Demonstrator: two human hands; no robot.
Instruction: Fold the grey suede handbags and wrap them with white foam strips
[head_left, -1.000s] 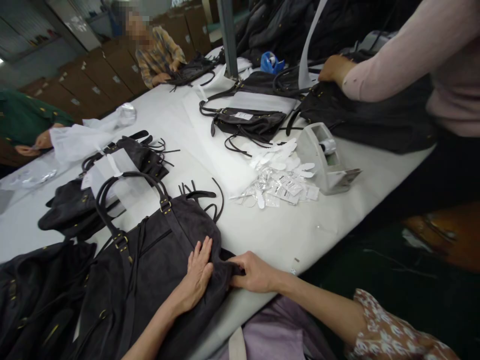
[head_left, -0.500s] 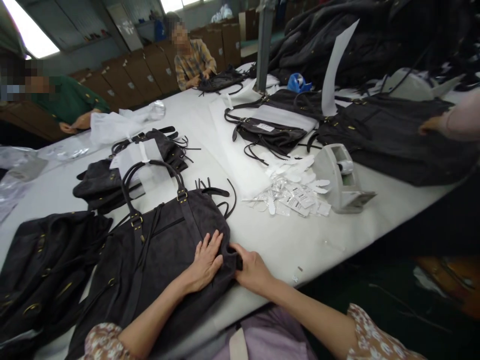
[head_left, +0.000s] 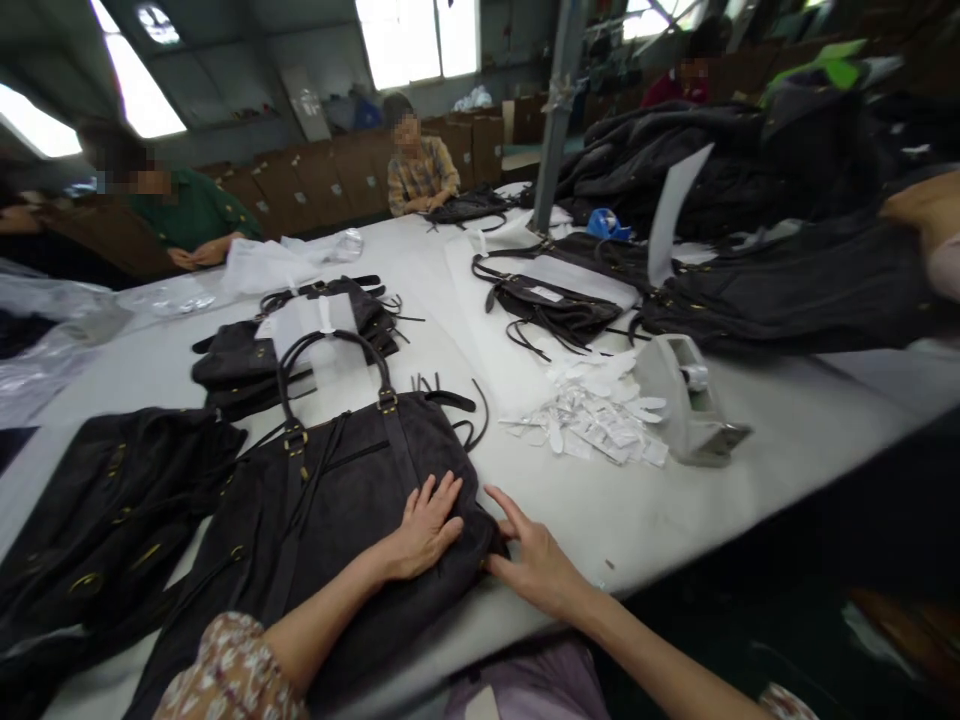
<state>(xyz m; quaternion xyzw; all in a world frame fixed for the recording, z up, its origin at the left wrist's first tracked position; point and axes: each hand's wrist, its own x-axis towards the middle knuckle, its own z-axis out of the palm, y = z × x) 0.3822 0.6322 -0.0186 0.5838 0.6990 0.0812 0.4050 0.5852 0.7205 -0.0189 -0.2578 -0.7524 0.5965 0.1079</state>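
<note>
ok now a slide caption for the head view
Left hand flat on a dark bag, right hand at its edge, on a white table.

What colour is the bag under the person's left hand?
The bag is dark charcoal grey, with gold-coloured metal fittings. It shows best in the head view.

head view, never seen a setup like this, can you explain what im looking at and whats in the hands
There is no machine here. One camera, worn on a person's head, looks forward and down, so you see roughly what they see. Their left hand lies flat on a dark bag with two looped handles. The right hand is at the bag's side edge, index finger spread; whether it grips the edge is hard to tell. The white table also bears more dark bags, a heap of white tags and packets and a grey dispenser.
</note>
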